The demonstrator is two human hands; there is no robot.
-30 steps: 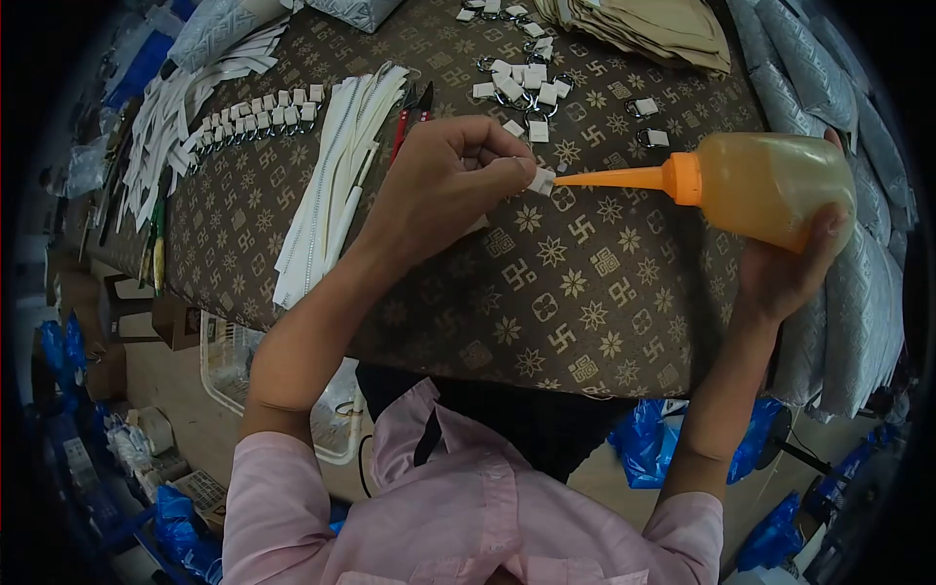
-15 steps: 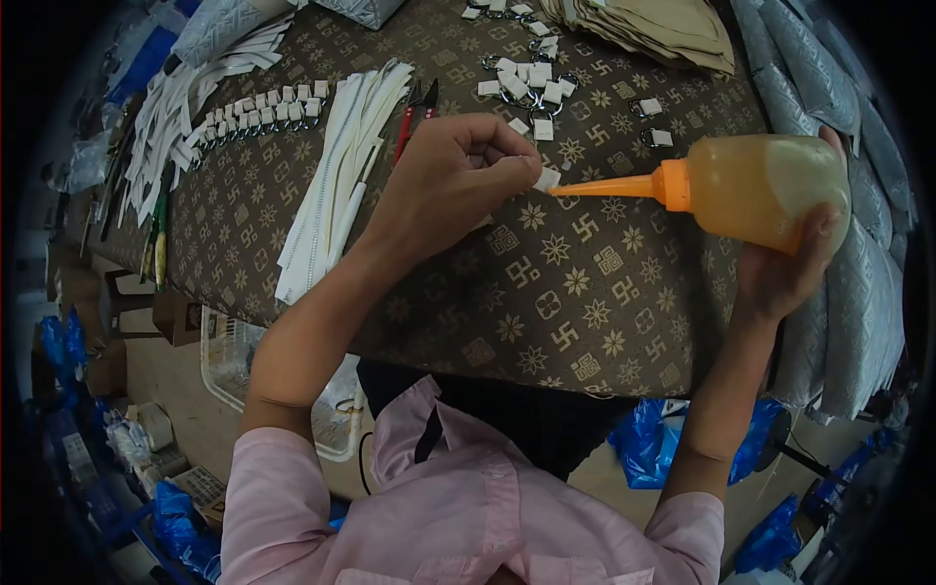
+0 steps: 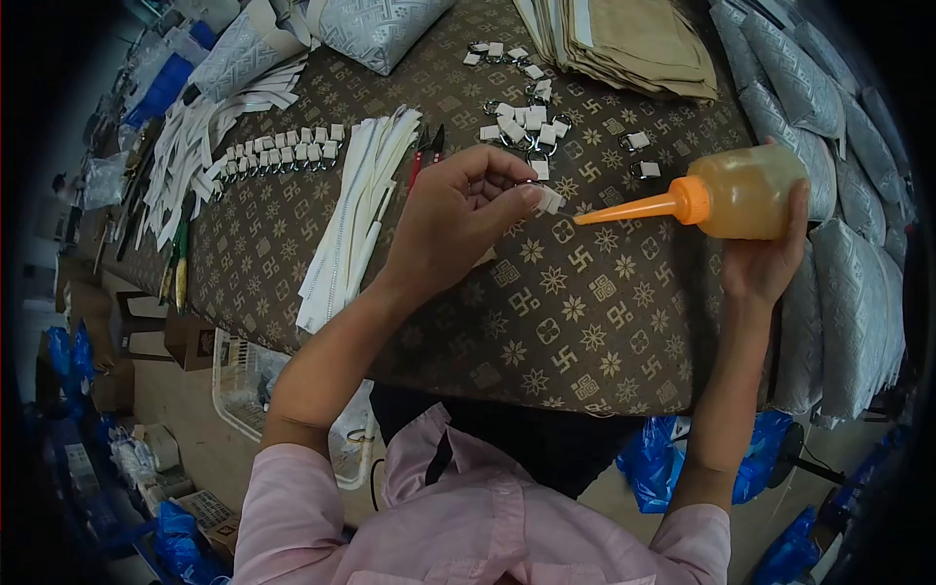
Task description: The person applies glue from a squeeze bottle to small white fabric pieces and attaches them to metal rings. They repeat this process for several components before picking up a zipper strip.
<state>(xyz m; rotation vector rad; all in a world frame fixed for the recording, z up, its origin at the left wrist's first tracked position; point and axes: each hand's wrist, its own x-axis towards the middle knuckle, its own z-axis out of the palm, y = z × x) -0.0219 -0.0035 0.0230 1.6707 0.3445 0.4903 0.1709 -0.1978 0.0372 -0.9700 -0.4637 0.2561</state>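
Between the thumb and fingers of my left hand (image 3: 458,216) is a small white tab piece (image 3: 549,199). My right hand (image 3: 770,244) is wrapped round a squeeze bottle (image 3: 749,193) of yellowish liquid, held on its side. The bottle's orange nozzle (image 3: 629,209) points left at the tab, with a small gap between them. Beyond my left hand lie several white tabs with metal rings (image 3: 526,122), and two more (image 3: 645,170) lie nearer the bottle.
White zipper strips (image 3: 356,214) and red-handled cutters (image 3: 417,166) lie left of my left hand. A row of ringed tabs (image 3: 283,151) is farther left. Brown fabric pieces (image 3: 643,49) are stacked at the back; grey patterned pouches (image 3: 853,292) line the right side of the patterned table (image 3: 546,361).
The orange nozzle has drawn back from the tab in my left hand, leaving a gap. More of the white tab shows. The view has shifted slightly.
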